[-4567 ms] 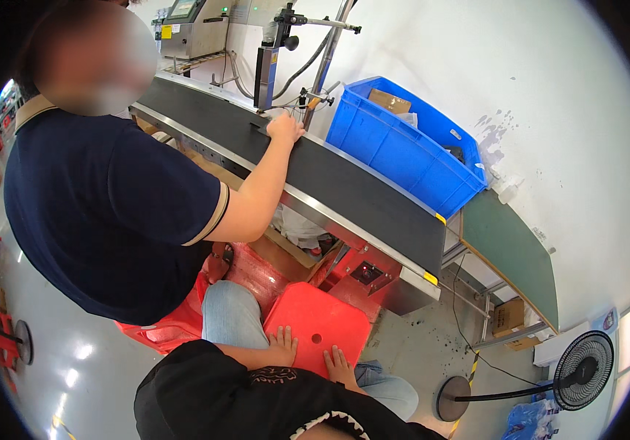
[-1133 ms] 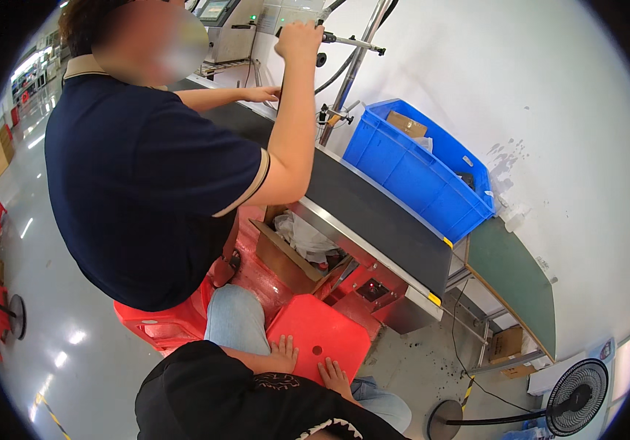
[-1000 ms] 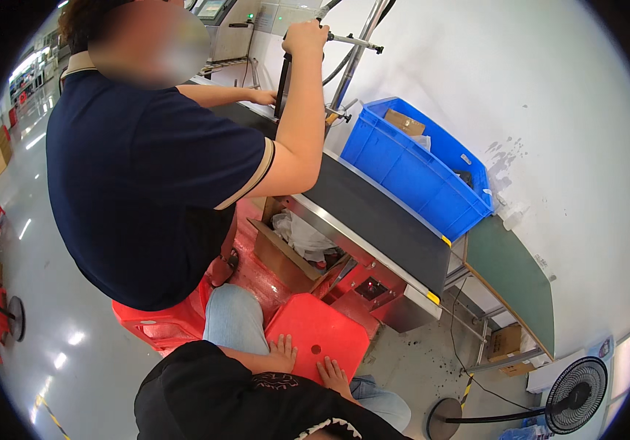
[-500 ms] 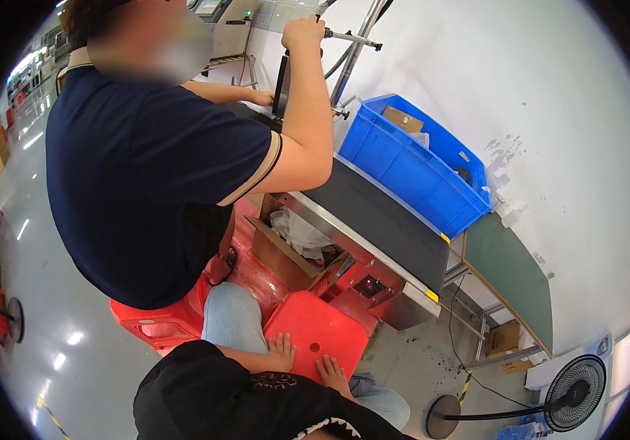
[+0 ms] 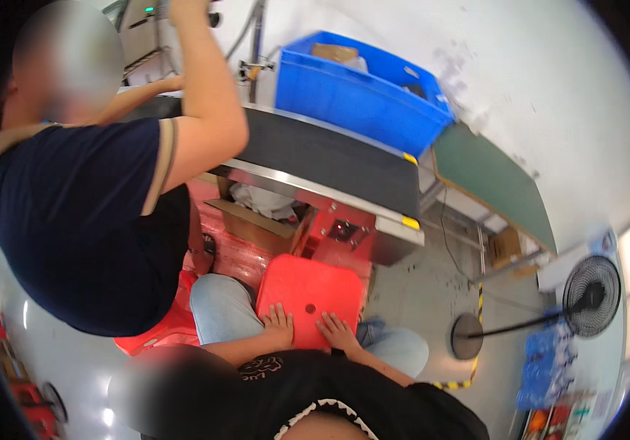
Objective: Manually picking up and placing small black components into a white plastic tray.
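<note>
Resting on red stool (image 5: 329, 281): left hand (image 5: 278, 327), right hand (image 5: 339, 334), grip unclenched. Blue crate (image 5: 348, 97) holds brown cardboard (image 5: 334, 53); carton (image 5: 256, 228), white plastic (image 5: 260, 199).

Stool (image 5: 315, 275): seems plastic, smooth, slightly glossy
Conveyor belt (image 5: 329, 159): matt, smooth
Conveyor rail (image 5: 304, 188): shiny metal
Crate (image 5: 351, 95): plastic, rather smooth
Carton (image 5: 256, 226): matt cardboard
Trousers (image 5: 221, 308): denim-like cloth

Factory workshop, black conveyor belt (image 5: 329, 158), blue plastic crate (image 5: 344, 101)

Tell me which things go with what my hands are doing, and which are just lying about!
With your hands:
left hand and right hand, on the red stool

Just about:
blue bin
green table
fan
open cardboard box
</note>
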